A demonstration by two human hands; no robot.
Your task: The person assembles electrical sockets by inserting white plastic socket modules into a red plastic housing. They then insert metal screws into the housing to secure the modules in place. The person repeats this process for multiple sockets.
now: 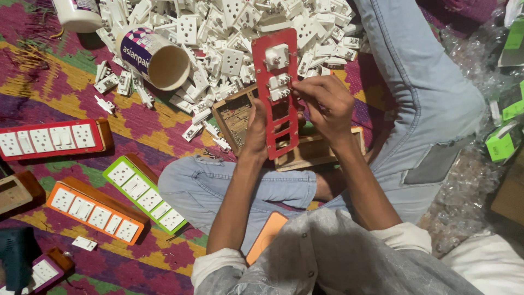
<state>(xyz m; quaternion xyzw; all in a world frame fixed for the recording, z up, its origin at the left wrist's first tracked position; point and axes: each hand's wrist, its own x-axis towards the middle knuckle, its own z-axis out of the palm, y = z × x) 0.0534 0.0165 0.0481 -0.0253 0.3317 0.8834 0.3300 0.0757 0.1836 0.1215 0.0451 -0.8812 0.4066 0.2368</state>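
My left hand (255, 131) grips the lower left edge of a long red switch-plate frame (284, 117), held upright over my lap. My right hand (323, 104) pinches a white switch module (279, 93) into the frame's middle opening. One white socket module (277, 55) sits in the top opening, and the lower openings are bare. Under the frame lie two open wooden boxes (234, 117), one to the left and one (316, 155) beneath my right wrist.
A big heap of white sockets and switches (229, 33) covers the patterned mat ahead. A tipped white tub (155, 57) lies left of it. Finished boards in red (49, 139), green (144, 194) and orange (95, 213) lie at left. Green packets (505, 142) sit at right.
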